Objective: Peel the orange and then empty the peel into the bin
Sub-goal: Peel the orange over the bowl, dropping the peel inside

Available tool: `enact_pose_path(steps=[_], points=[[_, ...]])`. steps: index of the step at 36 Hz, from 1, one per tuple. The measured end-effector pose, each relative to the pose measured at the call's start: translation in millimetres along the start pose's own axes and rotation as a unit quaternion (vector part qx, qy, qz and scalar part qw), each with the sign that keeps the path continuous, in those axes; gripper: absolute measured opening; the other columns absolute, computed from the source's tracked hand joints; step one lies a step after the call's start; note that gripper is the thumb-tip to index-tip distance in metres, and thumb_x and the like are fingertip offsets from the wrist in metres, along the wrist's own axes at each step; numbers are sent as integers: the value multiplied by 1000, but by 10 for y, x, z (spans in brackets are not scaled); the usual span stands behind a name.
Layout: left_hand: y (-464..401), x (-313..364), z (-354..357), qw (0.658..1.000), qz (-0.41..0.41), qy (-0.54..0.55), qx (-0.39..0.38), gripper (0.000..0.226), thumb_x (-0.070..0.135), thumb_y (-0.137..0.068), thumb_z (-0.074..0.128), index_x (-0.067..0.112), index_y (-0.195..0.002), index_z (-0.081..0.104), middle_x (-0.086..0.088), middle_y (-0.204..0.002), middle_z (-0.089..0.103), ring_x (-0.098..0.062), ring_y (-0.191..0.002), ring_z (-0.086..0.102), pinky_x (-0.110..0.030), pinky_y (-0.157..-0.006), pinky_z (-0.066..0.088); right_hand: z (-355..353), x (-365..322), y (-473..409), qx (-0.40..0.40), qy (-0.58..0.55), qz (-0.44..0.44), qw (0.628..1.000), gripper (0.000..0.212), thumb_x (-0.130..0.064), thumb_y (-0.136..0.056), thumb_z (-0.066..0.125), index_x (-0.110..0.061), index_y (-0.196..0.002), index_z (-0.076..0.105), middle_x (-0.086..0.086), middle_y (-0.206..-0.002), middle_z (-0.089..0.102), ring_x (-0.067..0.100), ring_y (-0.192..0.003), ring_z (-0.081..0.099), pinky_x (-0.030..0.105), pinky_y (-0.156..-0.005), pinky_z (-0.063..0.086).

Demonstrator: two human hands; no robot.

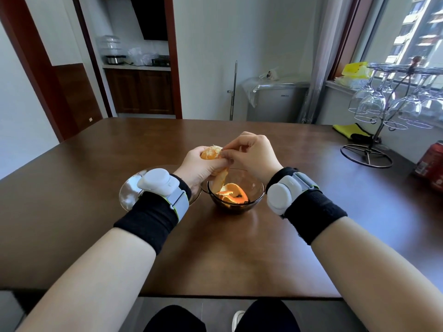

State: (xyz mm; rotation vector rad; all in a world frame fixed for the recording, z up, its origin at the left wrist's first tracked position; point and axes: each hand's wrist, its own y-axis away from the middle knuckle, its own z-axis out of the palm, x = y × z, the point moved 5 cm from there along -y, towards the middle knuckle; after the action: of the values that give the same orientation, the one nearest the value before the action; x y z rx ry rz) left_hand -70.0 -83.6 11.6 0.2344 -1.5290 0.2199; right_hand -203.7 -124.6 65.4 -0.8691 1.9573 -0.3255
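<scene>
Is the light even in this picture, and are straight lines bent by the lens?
Head view: daylight enters from the window on the right, which is overexposed; it puts a soft sheen on the table and glare on the clear plate. The wide lens bows the table edges and door frame. The orange and both hands look sharp.

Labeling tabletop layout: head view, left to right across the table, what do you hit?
Clear plate → left hand holding the orange → dark glass bowl with peel → wine glass rack → red can.
</scene>
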Motion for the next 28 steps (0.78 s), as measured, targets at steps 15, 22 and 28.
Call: enact_pose_path(steps=[15,22,28], points=[[30,46,-32,995,-15,101,0,57,12,-77,76,6,-127,48,-17,-102,67,-30,-87,68,-39,-82,57,-110,380,-10,49,-14,117,992,9,-19,-88,64,-16,-82,70,-9,-71,64,6,-66,54,25,-70,46],[10,28,-91,986,-46,158,40,53,31,-82,73,10,-123,47,-13,-103,64,-31,-99,70,-30,-73,60,69,500,129,-148,98,149,973,21,-16,-91,56,-14,-104,72,-5,-94,68,9,-80,59,22,-76,47],[-35,-21,-85,989,-45,127,65,52,36,-83,71,17,-124,45,-14,-115,63,-29,-101,68,-27,-71,57,44,446,128,-126,73,152,977,18,-35,-81,71,-19,-75,75,-2,-70,69,7,-57,57,24,-58,50]])
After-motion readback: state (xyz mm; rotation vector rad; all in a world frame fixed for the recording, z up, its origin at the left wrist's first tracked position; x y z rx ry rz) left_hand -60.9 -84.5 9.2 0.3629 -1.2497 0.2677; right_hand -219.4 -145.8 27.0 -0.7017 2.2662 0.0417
